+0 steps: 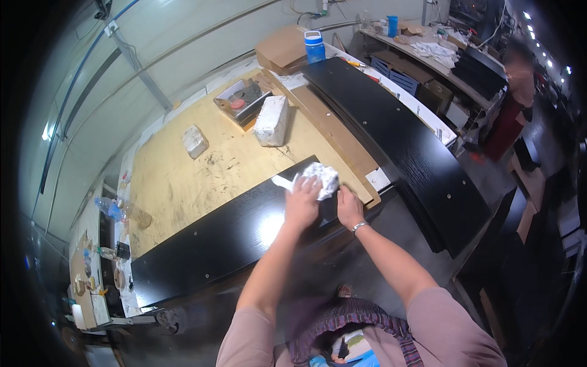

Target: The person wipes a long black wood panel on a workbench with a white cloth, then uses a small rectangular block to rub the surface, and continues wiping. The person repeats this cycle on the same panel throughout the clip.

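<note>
A long black panel [226, 238] with small round fittings or holes lies flat along the near side of the worktable. Under my left hand [302, 200] a crumpled white cloth [324, 177] is pressed onto the panel close to its right end. The fingers of that hand are bent over the cloth. My right hand [350, 209], with a metal band at the wrist, is closed at the panel's right end; its fingertips are partly hidden. Bright light reflects off the black surface beside my left forearm.
Two white blocks [271, 121] [195, 142] and an open box [239, 101] sit on the stained board [168, 189]. More black panels [397, 140] are stacked at the right. A blue bottle [314, 47] stands behind. Another person [513, 92] is at the far right.
</note>
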A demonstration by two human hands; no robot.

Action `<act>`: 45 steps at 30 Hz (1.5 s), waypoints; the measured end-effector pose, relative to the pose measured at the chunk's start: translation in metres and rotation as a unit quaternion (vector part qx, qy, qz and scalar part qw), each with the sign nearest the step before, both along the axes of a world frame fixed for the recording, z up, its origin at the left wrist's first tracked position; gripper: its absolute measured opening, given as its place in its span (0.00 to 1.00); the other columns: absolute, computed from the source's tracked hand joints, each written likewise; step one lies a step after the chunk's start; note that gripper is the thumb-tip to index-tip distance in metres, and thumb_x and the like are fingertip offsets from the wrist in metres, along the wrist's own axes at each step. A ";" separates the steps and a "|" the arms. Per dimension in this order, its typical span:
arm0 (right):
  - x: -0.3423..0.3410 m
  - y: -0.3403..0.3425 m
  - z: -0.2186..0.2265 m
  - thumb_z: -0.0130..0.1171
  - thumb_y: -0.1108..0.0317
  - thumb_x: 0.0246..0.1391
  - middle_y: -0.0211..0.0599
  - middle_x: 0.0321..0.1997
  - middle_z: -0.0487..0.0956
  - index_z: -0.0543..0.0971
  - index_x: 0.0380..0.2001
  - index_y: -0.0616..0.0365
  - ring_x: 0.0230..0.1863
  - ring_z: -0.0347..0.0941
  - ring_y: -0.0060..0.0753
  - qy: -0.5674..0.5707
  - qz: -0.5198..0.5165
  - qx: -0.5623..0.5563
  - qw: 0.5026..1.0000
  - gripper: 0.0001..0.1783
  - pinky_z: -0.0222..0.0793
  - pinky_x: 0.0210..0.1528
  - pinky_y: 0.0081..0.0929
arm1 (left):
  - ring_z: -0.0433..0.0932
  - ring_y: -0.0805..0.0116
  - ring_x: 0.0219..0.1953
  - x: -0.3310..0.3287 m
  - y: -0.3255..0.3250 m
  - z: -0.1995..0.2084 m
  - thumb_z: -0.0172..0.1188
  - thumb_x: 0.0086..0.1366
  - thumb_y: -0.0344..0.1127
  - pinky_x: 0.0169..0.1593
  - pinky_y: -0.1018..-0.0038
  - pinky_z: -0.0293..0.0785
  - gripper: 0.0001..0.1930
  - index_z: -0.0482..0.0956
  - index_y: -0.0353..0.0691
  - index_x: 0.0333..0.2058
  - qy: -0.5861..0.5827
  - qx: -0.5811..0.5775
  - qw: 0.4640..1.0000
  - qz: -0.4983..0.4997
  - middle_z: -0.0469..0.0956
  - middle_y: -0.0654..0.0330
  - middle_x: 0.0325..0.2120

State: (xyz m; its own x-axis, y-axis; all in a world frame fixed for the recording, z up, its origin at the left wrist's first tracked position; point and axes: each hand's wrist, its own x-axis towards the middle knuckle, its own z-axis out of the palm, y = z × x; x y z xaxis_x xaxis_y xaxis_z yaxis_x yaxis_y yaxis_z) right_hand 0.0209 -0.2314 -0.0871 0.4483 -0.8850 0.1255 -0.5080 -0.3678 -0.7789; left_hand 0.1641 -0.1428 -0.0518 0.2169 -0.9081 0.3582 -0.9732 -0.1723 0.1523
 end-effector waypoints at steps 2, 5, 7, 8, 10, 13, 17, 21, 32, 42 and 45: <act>-0.005 -0.011 -0.007 0.47 0.62 0.68 0.63 0.43 0.81 0.78 0.52 0.62 0.50 0.76 0.65 0.046 0.011 0.010 0.999 0.19 0.71 0.54 0.54 | 0.72 0.54 0.62 -0.018 0.000 -0.003 0.63 0.56 0.34 0.61 0.48 0.66 0.27 0.78 0.47 0.57 0.085 -0.030 0.993 -0.072 0.76 0.59 0.60; -0.011 -0.012 -0.007 0.45 0.62 0.68 0.61 0.43 0.82 0.78 0.52 0.61 0.48 0.77 0.65 0.006 -0.001 -0.005 1.000 0.18 0.73 0.52 0.54 | 0.73 0.53 0.61 -0.019 0.055 0.020 0.63 0.56 0.38 0.62 0.44 0.62 0.28 0.78 0.47 0.58 0.199 0.092 0.971 -0.098 0.77 0.57 0.58; -0.004 -0.011 -0.011 0.44 0.62 0.69 0.60 0.44 0.82 0.78 0.52 0.61 0.48 0.78 0.64 -0.004 -0.004 -0.038 0.999 0.19 0.73 0.52 0.53 | 0.73 0.54 0.60 -0.008 0.082 0.033 0.64 0.57 0.42 0.62 0.40 0.60 0.28 0.78 0.48 0.58 0.188 0.146 0.970 -0.053 0.77 0.57 0.57; -0.005 -0.009 -0.011 0.44 0.61 0.70 0.59 0.45 0.82 0.78 0.52 0.61 0.49 0.78 0.62 0.020 0.005 -0.025 0.999 0.20 0.73 0.53 0.52 | 0.72 0.54 0.60 -0.008 0.096 0.032 0.64 0.57 0.44 0.62 0.38 0.58 0.29 0.77 0.49 0.59 0.154 0.150 0.977 -0.012 0.77 0.57 0.57; -0.006 -0.015 -0.015 0.43 0.61 0.70 0.61 0.44 0.82 0.78 0.52 0.63 0.48 0.79 0.63 -0.007 0.007 -0.028 1.000 0.20 0.74 0.51 0.53 | 0.71 0.56 0.62 -0.022 0.103 0.028 0.66 0.57 0.47 0.62 0.33 0.55 0.30 0.76 0.53 0.60 0.074 0.071 0.994 0.035 0.76 0.58 0.58; -0.003 -0.010 -0.017 0.42 0.62 0.71 0.65 0.45 0.81 0.77 0.53 0.67 0.50 0.77 0.65 -0.028 0.032 -0.050 0.998 0.22 0.72 0.53 0.50 | 0.68 0.62 0.65 -0.041 0.090 0.018 0.68 0.56 0.46 0.67 0.32 0.51 0.33 0.72 0.60 0.62 0.017 0.028 0.999 0.004 0.71 0.63 0.63; -0.006 -0.016 -0.026 0.43 0.61 0.71 0.63 0.47 0.81 0.77 0.53 0.67 0.53 0.77 0.63 -0.048 0.031 -0.049 0.997 0.22 0.70 0.56 0.48 | 0.70 0.62 0.66 -0.012 0.140 0.004 0.68 0.56 0.43 0.68 0.37 0.53 0.27 0.78 0.60 0.57 0.080 0.003 0.994 0.078 0.76 0.64 0.60; -0.014 -0.024 -0.026 0.42 0.63 0.72 0.62 0.47 0.81 0.77 0.53 0.69 0.52 0.77 0.61 -0.042 0.034 -0.055 0.997 0.21 0.70 0.57 0.45 | 0.77 0.61 0.58 0.059 0.273 0.008 0.65 0.58 0.41 0.62 0.53 0.66 0.19 0.84 0.53 0.50 0.048 -0.065 0.963 0.257 0.82 0.61 0.51; 0.018 0.012 0.003 0.57 0.80 0.52 0.50 0.61 0.73 0.77 0.53 0.64 0.61 0.69 0.54 0.103 0.015 -0.307 0.946 0.22 0.63 0.66 0.44 | 0.67 0.58 0.66 0.181 0.514 0.027 0.59 0.70 0.43 0.68 0.43 0.49 0.23 0.75 0.42 0.60 0.107 -0.123 0.829 0.535 0.75 0.53 0.59; 0.284 0.321 0.090 0.63 0.76 0.54 0.36 0.49 0.83 0.79 0.52 0.65 0.48 0.78 0.25 -0.143 0.433 0.368 0.810 0.21 0.73 0.52 0.26 | 0.76 0.45 0.56 0.214 0.439 0.047 0.53 0.74 0.43 0.65 0.58 0.64 0.22 0.76 0.30 0.56 0.368 -0.215 0.889 0.167 0.79 0.42 0.51; 0.314 0.339 0.102 0.60 0.81 0.56 0.32 0.41 0.86 0.84 0.43 0.65 0.41 0.80 0.21 -0.159 0.380 0.415 0.812 0.12 0.75 0.47 0.22 | 0.79 0.62 0.55 0.247 0.470 0.050 0.44 0.80 0.44 0.59 0.67 0.73 0.24 0.75 0.28 0.59 0.649 -0.339 0.667 0.134 0.81 0.48 0.53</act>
